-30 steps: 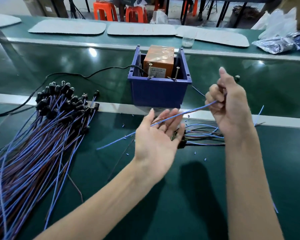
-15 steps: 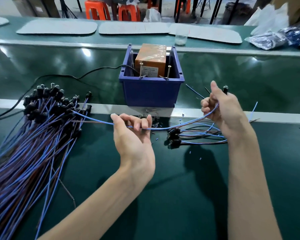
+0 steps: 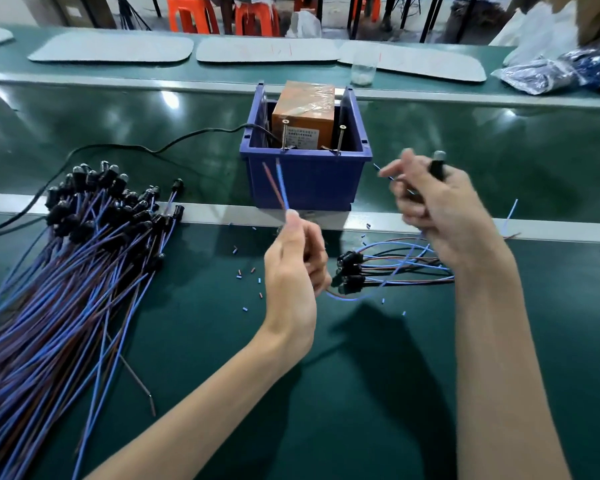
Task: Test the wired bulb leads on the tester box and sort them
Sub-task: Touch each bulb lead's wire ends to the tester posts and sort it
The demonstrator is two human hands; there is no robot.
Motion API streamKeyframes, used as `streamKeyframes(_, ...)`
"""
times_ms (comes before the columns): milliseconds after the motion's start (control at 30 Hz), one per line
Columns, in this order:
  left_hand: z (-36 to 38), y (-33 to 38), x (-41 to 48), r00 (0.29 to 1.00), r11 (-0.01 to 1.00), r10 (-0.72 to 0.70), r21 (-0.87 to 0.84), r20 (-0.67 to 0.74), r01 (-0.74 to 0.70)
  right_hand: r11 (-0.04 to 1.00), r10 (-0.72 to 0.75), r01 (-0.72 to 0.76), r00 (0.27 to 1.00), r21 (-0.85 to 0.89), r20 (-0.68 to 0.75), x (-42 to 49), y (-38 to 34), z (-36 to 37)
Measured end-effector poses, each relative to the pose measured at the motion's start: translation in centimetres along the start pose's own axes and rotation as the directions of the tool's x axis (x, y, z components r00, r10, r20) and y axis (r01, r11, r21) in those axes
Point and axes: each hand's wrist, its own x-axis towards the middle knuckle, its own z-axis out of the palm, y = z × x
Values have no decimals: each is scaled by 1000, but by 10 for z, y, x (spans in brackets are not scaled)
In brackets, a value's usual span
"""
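The blue tester box [image 3: 305, 178] stands mid-table with an orange block [image 3: 303, 116] inside and two upright screws [image 3: 342, 138] at its front rim. My left hand [image 3: 297, 268] pinches the red and blue wire ends [image 3: 277, 183], which point up in front of the box, below the screws. My right hand [image 3: 444, 209] grips the black bulb holder [image 3: 437, 164] of the same lead, right of the box. The lead hangs in a loop between my hands.
A big pile of bulb leads [image 3: 66, 271] covers the left of the green table. A small bunch of leads [image 3: 388, 268] lies under my right hand. A black cable [image 3: 153, 147] runs left from the box. Cut insulation bits [image 3: 246, 271] are scattered about.
My left hand slid to the wire ends and raised them in front of the box. My right hand lifted with the bulb holder.
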Motion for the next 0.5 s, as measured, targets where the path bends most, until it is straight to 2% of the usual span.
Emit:
streamKeyframes(100,0,-6,-1,999,993,-52,110,-13,53,985,8,23,984,-171,177,-7,-6,35)
streamKeyframes(200,-1,-7,0,998,985,-49,163,-37,55,965,5,39,986,-259,166,-12,-7,58)
streamKeyframes(433,-4,2,7,997,990,-46,134,-60,53,987,64,-36,981,-155,182,-11,-2,62)
streamKeyframes(500,-5,6,10,997,993,-50,100,-61,55,986,55,-33,990,-164,129,-9,-1,64)
